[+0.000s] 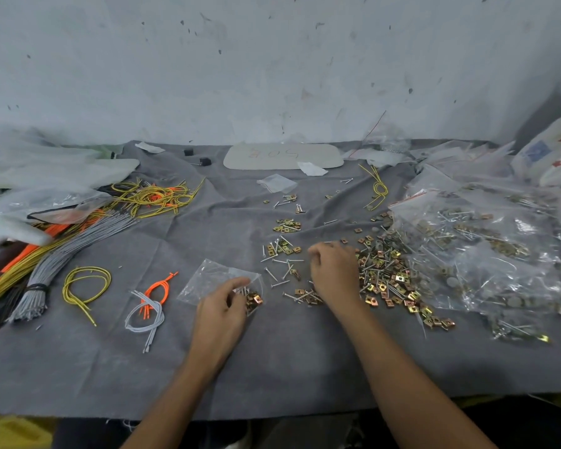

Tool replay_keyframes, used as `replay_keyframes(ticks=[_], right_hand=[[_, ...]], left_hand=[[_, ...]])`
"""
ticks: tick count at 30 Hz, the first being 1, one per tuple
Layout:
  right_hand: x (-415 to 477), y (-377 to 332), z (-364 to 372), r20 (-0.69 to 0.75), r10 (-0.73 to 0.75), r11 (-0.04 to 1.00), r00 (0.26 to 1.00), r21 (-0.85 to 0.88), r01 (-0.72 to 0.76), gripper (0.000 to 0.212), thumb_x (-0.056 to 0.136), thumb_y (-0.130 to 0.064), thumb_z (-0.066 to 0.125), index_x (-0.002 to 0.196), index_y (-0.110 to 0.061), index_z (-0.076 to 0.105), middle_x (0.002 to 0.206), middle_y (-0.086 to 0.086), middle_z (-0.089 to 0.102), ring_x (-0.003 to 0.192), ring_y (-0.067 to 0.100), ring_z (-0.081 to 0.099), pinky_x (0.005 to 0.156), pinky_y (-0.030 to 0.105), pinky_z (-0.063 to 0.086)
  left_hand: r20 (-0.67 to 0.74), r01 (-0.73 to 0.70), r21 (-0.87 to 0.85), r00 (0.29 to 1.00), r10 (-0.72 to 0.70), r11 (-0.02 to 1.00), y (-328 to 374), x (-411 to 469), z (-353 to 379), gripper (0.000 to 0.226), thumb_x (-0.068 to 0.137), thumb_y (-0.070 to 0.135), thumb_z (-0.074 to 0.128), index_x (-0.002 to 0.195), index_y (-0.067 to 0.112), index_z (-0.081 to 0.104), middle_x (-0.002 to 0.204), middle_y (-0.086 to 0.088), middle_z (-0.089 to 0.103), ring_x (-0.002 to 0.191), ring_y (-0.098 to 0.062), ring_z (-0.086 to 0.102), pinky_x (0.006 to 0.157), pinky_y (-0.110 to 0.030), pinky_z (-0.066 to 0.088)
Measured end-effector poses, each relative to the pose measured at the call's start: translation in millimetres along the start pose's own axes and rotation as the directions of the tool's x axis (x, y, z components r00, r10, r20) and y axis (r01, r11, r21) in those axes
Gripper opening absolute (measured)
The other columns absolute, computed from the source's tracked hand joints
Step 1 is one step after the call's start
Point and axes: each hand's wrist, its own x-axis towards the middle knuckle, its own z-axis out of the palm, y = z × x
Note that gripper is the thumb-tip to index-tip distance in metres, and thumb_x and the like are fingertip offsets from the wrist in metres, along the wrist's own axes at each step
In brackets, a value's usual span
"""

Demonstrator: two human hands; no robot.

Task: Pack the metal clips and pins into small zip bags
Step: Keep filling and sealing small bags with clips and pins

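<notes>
Stained pale wall [272, 59] rises behind a table draped in grey cloth [110, 367]

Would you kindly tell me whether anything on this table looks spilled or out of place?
Clips and pins lie spilled loose across the cloth beside the big bags at right, with small clusters strayed further back. One yellow cord lies alone at back right, far from the cord pile at left.

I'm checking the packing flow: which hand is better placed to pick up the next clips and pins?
Right, probably. The right hand lies beside the loose pile of clips and pins; the left hand is taken up gripping the small zip bag.
</notes>
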Motion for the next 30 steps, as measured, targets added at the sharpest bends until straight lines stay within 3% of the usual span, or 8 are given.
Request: replay_keyframes(ticks=[3,10,13,16,19,24,28,30], right_hand=[[19,11,3,0.14,0.0,0.976,0.99,-0.214,0.03,0.031,0.1,-0.029,0.049,0.127,-0.027,0.065,0.133,0.008,0.058,0.124,0.031,0.043,0.104,0.039,0.035],[23,3,-3,0.194,-0.047,0.959,0.98,-0.265,0.099,0.016,0.1,-0.023,0.052,0.114,-0.024,0.059,0.125,0.006,0.06,0.119,0.032,0.047,0.099,0.042,0.037],[9,-8,-6,0.163,-0.067,0.981,0.984,-0.168,0.095,0.013,0.1,-0.02,0.05,0.112,-0.018,0.055,0.121,0.007,0.061,0.116,0.031,0.049,0.096,0.041,0.039],[-16,-25,-6,0.082,-0.16,0.975,0.984,0.169,0.144,0.007,0.101,-0.02,0.049,0.097,-0.017,0.053,0.102,0.004,0.061,0.098,0.024,0.052,0.088,0.041,0.043],[-42,-42,2,0.053,-0.247,0.907,0.968,0.364,0.212,0.008,0.099,-0.019,0.053,0.095,-0.015,0.058,0.097,0.001,0.062,0.093,0.021,0.054,0.084,0.037,0.043],[-64,-53,23,0.006,-0.259,0.879,0.966,0.417,0.233,0.007,0.096,-0.018,0.058,0.101,-0.014,0.063,0.097,0.001,0.065,0.093,0.021,0.056,0.082,0.037,0.046],[-69,-54,30,-0.022,-0.256,0.88,0.966,0.408,0.243,0.005,0.093,-0.02,0.061,0.097,-0.022,0.058,0.09,-0.004,0.065,0.086,0.018,0.057,0.076,0.04,0.049],[-69,-53,30,-0.019,-0.265,0.878,0.964,0.409,0.249,0.007,0.094,-0.021,0.062,0.094,-0.022,0.056,0.088,-0.004,0.064,0.085,0.019,0.056,0.075,0.042,0.049]], left_hand=[[-0.002,0.008,-0.019,1.0,-0.008,1.0,-2,1,1,0.037,0.093,0.006,0.051,0.115,0.028,0.072,0.077,0.01,0.067,0.068,0.003,0.058,0.067,-0.021,0.043],[0.001,-0.004,-0.033,1.0,0.004,0.999,-6,2,1,0.036,0.094,0.007,0.051,0.113,0.031,0.071,0.082,0.007,0.068,0.073,-0.004,0.057,0.071,-0.028,0.044],[0.001,-0.007,-0.034,1.0,0.008,0.999,-9,3,1,0.032,0.094,0.012,0.053,0.115,0.028,0.072,0.083,0.006,0.068,0.072,-0.003,0.057,0.071,-0.029,0.045],[0.007,-0.006,-0.053,1.0,0.007,0.999,-10,3,1,0.039,0.085,0.031,0.047,0.115,0.03,0.071,0.081,0.006,0.068,0.073,-0.003,0.058,0.072,-0.03,0.046],[0.015,-0.013,-0.051,1.0,0.013,0.999,-10,3,1,0.033,0.089,0.025,0.05,0.114,0.033,0.07,0.081,0.006,0.069,0.074,-0.004,0.06,0.074,-0.032,0.048],[0.009,-0.018,-0.025,1.0,0.019,1.0,-6,1,0,0.04,0.082,0.034,0.045,0.113,0.033,0.071,0.092,0.015,0.073,0.082,0.002,0.064,0.079,-0.032,0.05],[0.0,-0.037,0.001,0.999,0.037,0.999,-8,3,0,0.034,0.093,0.014,0.052,0.116,0.029,0.071,0.107,0.011,0.074,0.099,-0.001,0.065,0.089,-0.032,0.051],[0.001,-0.028,0.006,1.0,0.028,1.0,-7,2,0,0.034,0.091,0.018,0.051,0.116,0.028,0.071,0.105,0.009,0.075,0.097,-0.003,0.065,0.087,-0.032,0.051]])
